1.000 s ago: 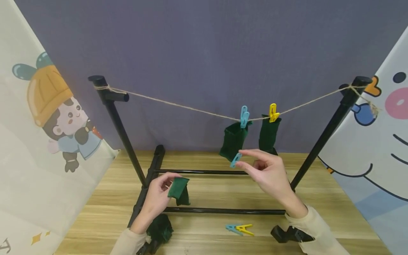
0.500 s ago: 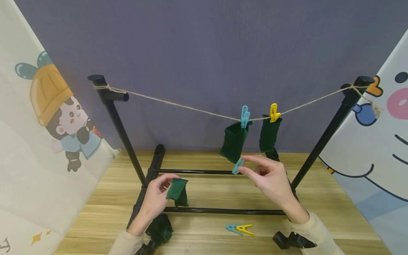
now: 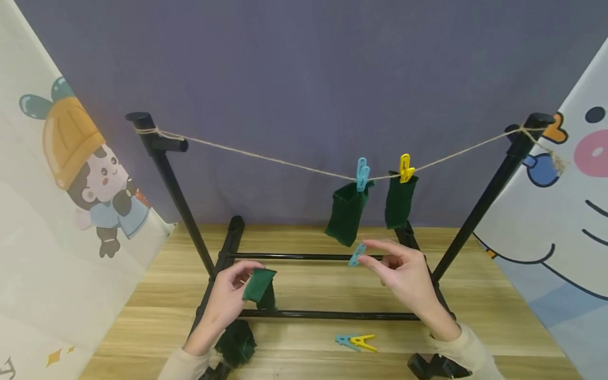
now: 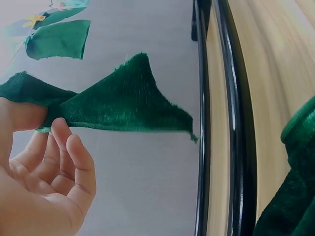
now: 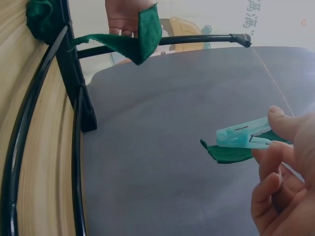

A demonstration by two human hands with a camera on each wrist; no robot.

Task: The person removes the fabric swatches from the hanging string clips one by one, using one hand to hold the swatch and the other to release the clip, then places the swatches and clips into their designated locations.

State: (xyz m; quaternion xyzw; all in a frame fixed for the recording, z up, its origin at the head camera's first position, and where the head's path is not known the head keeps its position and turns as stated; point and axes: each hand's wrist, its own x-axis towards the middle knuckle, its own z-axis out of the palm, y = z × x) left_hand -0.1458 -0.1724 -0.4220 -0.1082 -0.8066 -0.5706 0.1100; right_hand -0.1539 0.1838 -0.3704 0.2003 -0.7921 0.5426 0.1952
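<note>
My left hand (image 3: pixel 227 295) pinches a small piece of dark green velvety cloth (image 4: pixel 128 98) between thumb and fingers; the cloth droops in a fold. To the right, my right hand (image 3: pixel 404 272) holds a light blue clothespin (image 5: pixel 241 135) by its handle ends, thumb and fingertip on either side. Behind and above that hand, one green cloth (image 3: pixel 348 214) hangs from a string (image 3: pixel 266 157) under a blue clothespin (image 3: pixel 362 175). Beside it, another green cloth (image 3: pixel 400 203) hangs under a yellow clothespin (image 3: pixel 406 169).
The string is tied between two uprights of a black pipe rack (image 3: pixel 173 195). On the wooden table (image 3: pixel 294 359), a blue clothespin (image 3: pixel 348 341) and a yellow clothespin (image 3: pixel 363 343) lie overlapping. Crumpled green cloth (image 3: pixel 236 342) lies by the left rack foot, near my left forearm.
Both hands have lowered slightly, the left drifting a little left with its cloth. The blue clothespin in my right hand has come down below the hanging cloth.
</note>
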